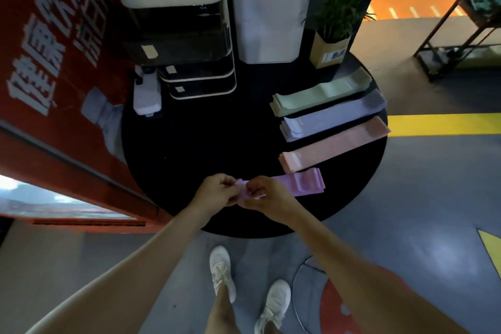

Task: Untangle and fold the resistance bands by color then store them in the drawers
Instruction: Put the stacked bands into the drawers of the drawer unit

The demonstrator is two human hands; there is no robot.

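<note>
Both hands, left point(217, 192) and right point(267, 194), pinch the purple band point(298, 184) at bench point(189, 144) near edge; drawers point(200, 81) closed, contents hidden.

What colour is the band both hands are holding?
Pinkish purple; the band is pinched by the left hand and right hand, seen in the head view.

Both hands pinch a purple band at the near edge of a round black table.

The left hand point(217, 192) and right hand point(267, 194) hold the purple band point(295, 184) by its left end. Toward the right edge lie the pink band point(333, 144), lavender band point(333, 115) and green band point(322, 92), side by side. The drawer unit point(189, 35) stands at the table's point(217, 138) far left.
</note>
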